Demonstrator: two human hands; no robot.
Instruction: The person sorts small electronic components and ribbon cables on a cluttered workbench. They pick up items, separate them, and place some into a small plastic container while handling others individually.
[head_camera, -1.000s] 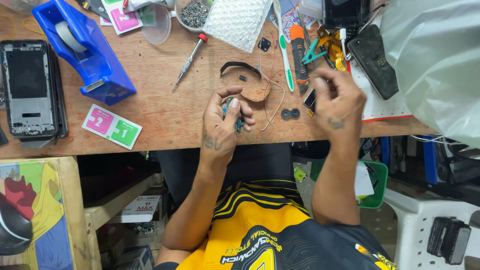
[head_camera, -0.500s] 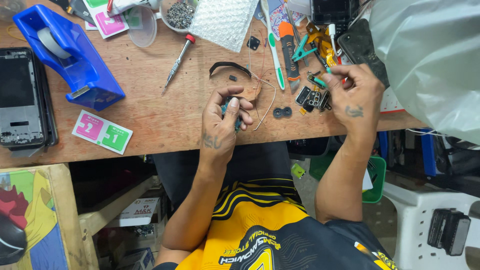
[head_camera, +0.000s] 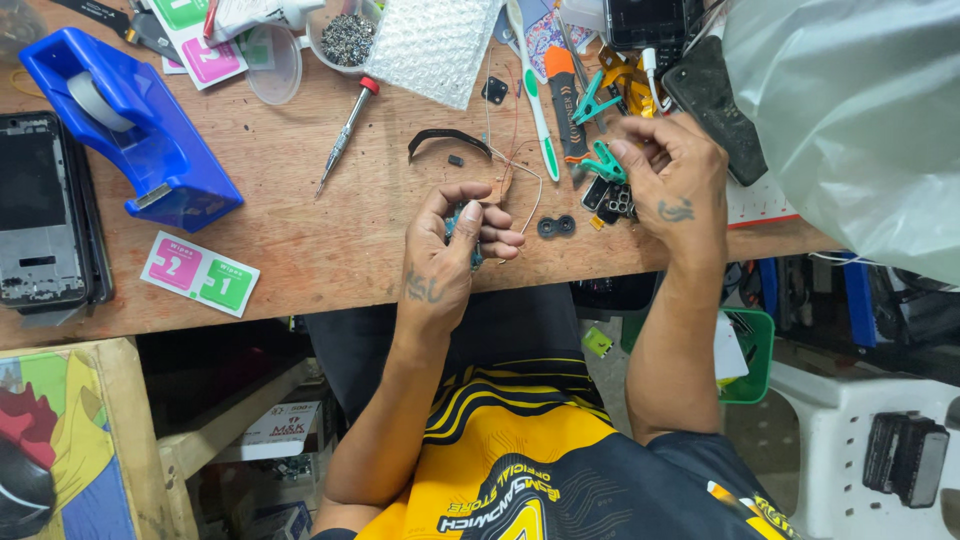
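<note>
- Left hand (head_camera: 445, 255): yours, curled over the near edge of the bench (head_camera: 300, 240), fingers closed together on a small teal part (head_camera: 468, 232). Only a sliver of the part shows between thumb and fingers, so you cannot tell its full shape.
- Small teal part: sits just right of the left hand's palm, above the bench edge. It looks light, stiff and easy to drop; judge it fragile, and pinch it by its edges with the fingertips, not across its face.
- Thin wires (head_camera: 525, 180): red and pale strands curving up from the left hand's fingertips. Soft and springy by the look; they likely snag or tear off if pulled.
- Right hand (head_camera: 672, 185): yours, well right of the left hand, fingers bunched around a green plastic tool (head_camera: 603, 160); whether the grip is tight cannot be told.
- Small black modules (head_camera: 612, 198): clustered just under the right hand, right of the left hand.
- Twin-ring black piece (head_camera: 556, 226): flat on the bench, just right of the left hand's fingers.
- Curved black strip (head_camera: 448, 139): beyond the left hand.
- Red-capped screwdriver (head_camera: 346, 135): beyond and left of the left hand.
- Blue tape dispenser (head_camera: 135, 125): far left of the left hand.
- Numbered wipe packet (head_camera: 200, 275): left of the left hand, near the bench edge.
</note>
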